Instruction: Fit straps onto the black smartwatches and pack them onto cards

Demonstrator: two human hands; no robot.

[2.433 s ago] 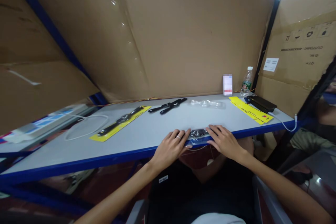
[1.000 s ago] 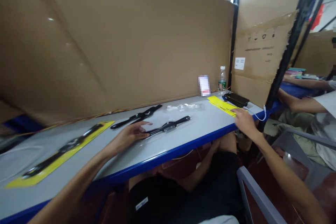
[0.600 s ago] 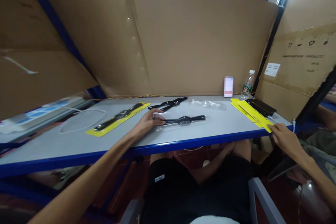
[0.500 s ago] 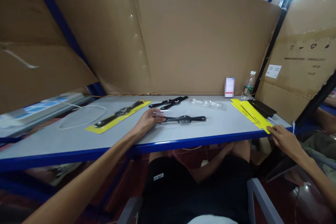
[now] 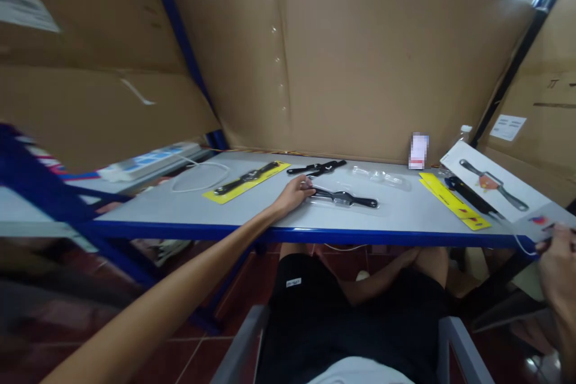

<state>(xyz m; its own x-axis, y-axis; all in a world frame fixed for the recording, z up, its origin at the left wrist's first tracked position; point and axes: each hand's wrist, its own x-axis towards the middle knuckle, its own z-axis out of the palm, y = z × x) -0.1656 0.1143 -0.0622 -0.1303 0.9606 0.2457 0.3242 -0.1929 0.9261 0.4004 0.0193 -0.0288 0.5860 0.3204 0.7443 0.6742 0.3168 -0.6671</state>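
Observation:
My left hand (image 5: 293, 195) is closed on the left end of a black two-handled tool (image 5: 344, 198) in a clear plastic shell on the grey table. At the right edge, my right hand (image 5: 557, 264) grips the lower corner of a raised card (image 5: 499, 183), whose white face shows a printed picture of such a tool. A yellow card (image 5: 454, 201) lies below and left of it. Behind my left hand are black tools (image 5: 317, 168), crossed. Further left, another black tool (image 5: 247, 177) rests on a yellow card (image 5: 282, 166).
An empty clear shell (image 5: 380, 177) lies at the table's back. A phone (image 5: 419, 151) leans on the cardboard wall (image 5: 360, 60), with a bottle (image 5: 465, 131) partly hidden behind the raised card. Left are a white cable (image 5: 200, 191) and power strip (image 5: 153, 161).
My right hand has lifted a card off the yellow pile and turned its printed white face into view. My left hand keeps its hold on the tool. The view has swung left.

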